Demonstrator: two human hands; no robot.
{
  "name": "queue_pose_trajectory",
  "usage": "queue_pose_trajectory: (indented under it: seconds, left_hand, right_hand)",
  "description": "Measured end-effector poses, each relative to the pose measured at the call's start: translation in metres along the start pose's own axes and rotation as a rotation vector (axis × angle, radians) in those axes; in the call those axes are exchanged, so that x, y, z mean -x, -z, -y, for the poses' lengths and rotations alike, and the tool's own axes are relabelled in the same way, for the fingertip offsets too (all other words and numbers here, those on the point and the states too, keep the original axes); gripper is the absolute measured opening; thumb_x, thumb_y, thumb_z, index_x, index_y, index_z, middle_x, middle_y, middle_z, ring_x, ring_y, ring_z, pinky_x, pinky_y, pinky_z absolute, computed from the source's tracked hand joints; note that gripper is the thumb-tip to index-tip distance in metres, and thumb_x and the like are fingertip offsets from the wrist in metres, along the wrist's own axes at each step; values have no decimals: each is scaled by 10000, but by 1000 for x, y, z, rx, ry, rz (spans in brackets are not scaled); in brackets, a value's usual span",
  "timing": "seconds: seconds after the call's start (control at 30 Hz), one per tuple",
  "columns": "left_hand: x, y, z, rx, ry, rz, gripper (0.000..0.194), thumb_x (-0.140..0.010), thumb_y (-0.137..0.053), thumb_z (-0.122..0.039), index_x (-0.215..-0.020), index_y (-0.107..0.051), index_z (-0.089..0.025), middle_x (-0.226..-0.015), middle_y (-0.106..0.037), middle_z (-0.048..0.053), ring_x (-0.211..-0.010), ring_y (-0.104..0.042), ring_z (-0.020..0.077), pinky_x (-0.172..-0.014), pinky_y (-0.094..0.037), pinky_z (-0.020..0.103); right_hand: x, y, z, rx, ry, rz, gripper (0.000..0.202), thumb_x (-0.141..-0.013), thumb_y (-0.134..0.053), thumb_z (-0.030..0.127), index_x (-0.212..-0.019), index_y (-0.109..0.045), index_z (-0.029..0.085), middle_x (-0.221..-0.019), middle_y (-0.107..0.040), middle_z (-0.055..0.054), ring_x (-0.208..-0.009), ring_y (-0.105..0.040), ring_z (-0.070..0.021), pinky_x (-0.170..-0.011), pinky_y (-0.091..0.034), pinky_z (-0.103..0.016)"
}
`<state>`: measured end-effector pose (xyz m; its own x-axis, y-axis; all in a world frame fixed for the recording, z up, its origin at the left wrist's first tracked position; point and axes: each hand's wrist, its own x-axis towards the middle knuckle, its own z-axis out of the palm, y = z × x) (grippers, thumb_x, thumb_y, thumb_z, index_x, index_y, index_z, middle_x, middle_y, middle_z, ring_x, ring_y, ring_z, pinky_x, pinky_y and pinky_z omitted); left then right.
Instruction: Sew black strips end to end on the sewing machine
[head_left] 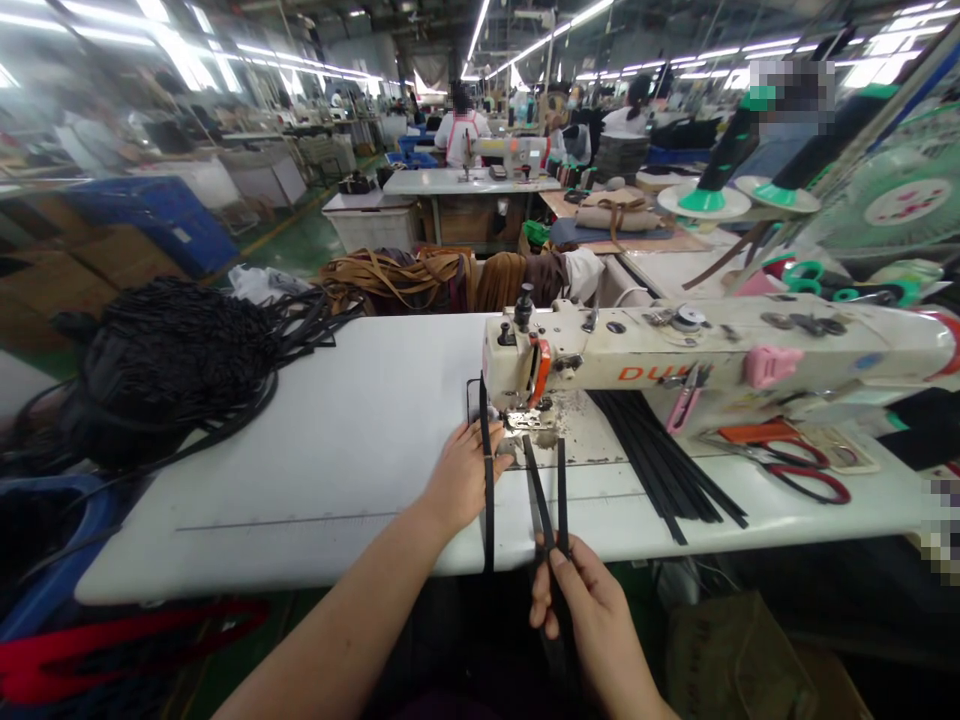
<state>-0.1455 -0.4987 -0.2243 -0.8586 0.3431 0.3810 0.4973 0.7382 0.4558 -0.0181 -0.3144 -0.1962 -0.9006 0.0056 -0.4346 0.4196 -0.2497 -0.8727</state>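
Note:
My left hand (pixel 461 475) lies on the white table close to the presser foot of the sewing machine (pixel 600 345). Its fingers are stretched out, and a long black strap (pixel 489 510) runs across them and down over the table's front edge. At that edge my right hand (pixel 585 595) is closed on black straps (pixel 540 490), pinched between thumb and fingers. Two strap ends point up from it toward the needle plate (pixel 551 425). The lower part of the held straps hangs in shadow below the hand.
Cut black straps (pixel 660 470) lie under the machine arm, beside red-handled scissors (pixel 806 470). A large heap of black straps (pixel 172 370) sits at the left. Brown straps (pixel 405 280) hang behind the table. Thread cones (pixel 724 155) and a fan (pixel 900 200) stand at right. People work farther back.

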Motion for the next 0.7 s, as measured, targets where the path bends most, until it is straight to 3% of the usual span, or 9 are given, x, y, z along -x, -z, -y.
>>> queue_pose_trajectory:
  seconds: [0.2, 0.4, 0.57, 0.7]
  left_hand:
    - [-3, 4, -3, 18, 29, 28, 354, -1045, -471, -307, -1351, -616, -204, -1425, -625, 106, -1415, -503, 277, -1235, -369, 546]
    - [-13, -3, 16, 186, 67, -59, 274, -995, -489, -201, -1164, -706, -198, -1276, -704, 86, -1289, -603, 247, -1169, -465, 471]
    - [-45, -1, 35, 220, 180, -67, 271, -911, -518, -118, -1075, -725, -179, -1197, -705, 89, -1137, -659, 232, -1060, -541, 404]
    - [-73, 2, 43, 238, 221, -53, 220, -923, -554, -202, -1041, -737, -168, -1165, -725, 104, -1159, -654, 281, -1078, -523, 425]
  right_hand:
    - [0, -3, 0, 5, -11, 11, 644, -739, -773, 715, -1037, -662, 155, -599, -630, 25, -452, -597, -129, -397, -393, -206]
    - [-1, -4, 0, 18, -6, 53, 646, -760, -756, 716, -1060, -645, 154, -618, -637, 30, -451, -591, -118, -403, -400, -205]
    - [-7, -8, 0, 35, -1, 117, 610, -788, -741, 690, -1062, -610, 160, -651, -669, 15, -450, -606, -125, -406, -407, -217]
    - [-14, -12, -2, 40, 10, 98, 586, -798, -727, 685, -1037, -591, 167, -646, -667, 22, -448, -609, -124, -412, -417, -219]
